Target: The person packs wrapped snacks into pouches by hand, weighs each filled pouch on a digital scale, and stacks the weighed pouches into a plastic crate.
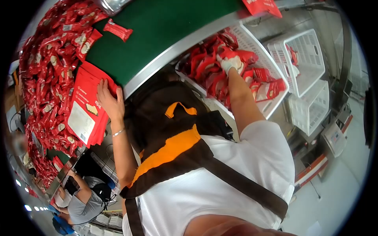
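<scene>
A: Beginning at the hands, what do I have on my remote feed?

B: Left hand (110, 103): fingers loosely spread, laid on the upper part of a stack of flat red pouches (94, 80), thumb set apart. Right hand (225, 65): sunk among filled red packs (214, 80); I cannot tell whether its fingers pinch one, since they are blurred and partly hidden.

A: Where do these lie, taking the green table (165, 35) as reference?

B: The stack lies at the table's left end and overhangs its near edge. The filled packs lie in a white basket (271, 67), just off the table's near edge, toward its right.

A: And farther out?

B: A heap of small red packets (51, 78) covers the table's left end, beside the stack; one single packet (118, 30) lies apart on the green. More white crates (311, 108) stand off the table's right side, beyond the basket. A co-worker in a grey shirt (84, 202) is past the table's left end.

A: What do I judge could go wrong?

B: The stack could slide off the table, because it overhangs and the hand only rests on it. Packs could spill over the basket's rim if stirred hard, being loosely piled. Packets from the heap could slump against the pouches if nudged.
</scene>
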### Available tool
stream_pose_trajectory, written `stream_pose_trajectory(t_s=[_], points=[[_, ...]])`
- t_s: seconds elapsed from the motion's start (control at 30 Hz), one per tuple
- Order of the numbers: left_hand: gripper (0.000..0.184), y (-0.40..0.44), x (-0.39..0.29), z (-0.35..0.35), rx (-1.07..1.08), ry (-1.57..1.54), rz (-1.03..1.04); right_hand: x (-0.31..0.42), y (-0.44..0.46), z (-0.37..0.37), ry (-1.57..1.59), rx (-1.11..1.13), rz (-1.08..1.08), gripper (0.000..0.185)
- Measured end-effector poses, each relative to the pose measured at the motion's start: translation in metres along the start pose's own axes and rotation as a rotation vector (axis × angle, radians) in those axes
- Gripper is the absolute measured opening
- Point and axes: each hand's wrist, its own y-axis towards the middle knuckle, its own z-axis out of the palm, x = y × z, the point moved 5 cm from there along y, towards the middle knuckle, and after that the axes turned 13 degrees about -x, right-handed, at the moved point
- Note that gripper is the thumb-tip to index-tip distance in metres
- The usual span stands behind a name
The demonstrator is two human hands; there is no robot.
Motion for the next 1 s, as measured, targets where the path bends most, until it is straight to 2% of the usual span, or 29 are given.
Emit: stream_pose_trajectory(t_s=[0.03,0.1,0.13,0.17,0.23,0.3,0.37,0.43,0.5,0.57,0.63,0.7,0.83,0.9,0.93,0.97,1.0], points=[[0.052,0.002,0.005,-0.004,0.035,-0.118,-0.077,0.008,-0.018,-0.023,0.051,-0.031,0.008,0.079],[0.051,0.002,0.009,-0.024,-0.088,-0.237,-0.206,0.023,-0.050,-0.086,0.178,-0.057,-0.008,0.078],[0.051,0.002,0.020,-0.030,-0.101,-0.052,-0.132,0.020,-0.031,-0.066,0.329,0.016,-0.099,0.072],[0.051,-0.004,0.030,-0.032,-0.066,0.124,-0.146,0.018,-0.009,-0.047,0.473,0.105,-0.204,0.066],[0.053,-0.013,0.047,-0.028,0.008,0.232,-0.214,0.030,-0.022,-0.071,0.417,0.157,-0.486,0.046],[0.053,-0.026,0.052,-0.011,0.074,0.270,-0.296,0.090,-0.112,-0.165,0.778,0.524,-0.506,0.035],[0.054,-0.018,0.037,-0.014,0.119,0.243,-0.269,0.147,-0.157,-0.225,0.971,0.438,-0.856,0.031],[0.054,-0.016,0.035,-0.014,0.117,0.256,-0.275,0.211,-0.172,-0.266,0.988,-0.234,-1.108,0.040],[0.054,-0.018,0.035,-0.018,0.053,0.198,-0.285,0.280,-0.163,-0.267,0.956,-0.478,-1.075,0.056],[0.053,-0.020,0.036,-0.026,-0.046,0.149,-0.294,0.348,-0.160,-0.238,0.753,-0.600,-1.130,0.064],[0.047,-0.021,0.040,-0.031,-0.070,0.097,-0.316,0.392,-0.164,-0.208,0.400,-0.436,-1.177,0.062],[0.042,-0.024,0.046,-0.032,-0.088,0.047,-0.312,0.411,-0.180,-0.218,0.396,-0.428,-1.204,0.060],[0.040,-0.020,0.048,-0.033,-0.021,0.077,-0.332,0.448,-0.211,-0.266,0.728,-0.785,-1.566,0.051],[0.039,-0.018,0.049,-0.035,-0.038,0.083,-0.319,0.479,-0.193,-0.268,0.481,-0.736,-1.455,0.048],[0.039,-0.017,0.051,-0.033,0.001,0.118,-0.310,0.491,-0.180,-0.261,0.232,-0.700,-1.396,0.046],[0.040,-0.015,0.053,-0.033,0.034,0.153,-0.305,0.490,-0.184,-0.270,0.225,-0.710,-1.411,0.046],[0.041,-0.015,0.056,-0.033,0.038,0.141,-0.311,0.485,-0.189,-0.265,0.004,-0.426,-1.410,0.047]])
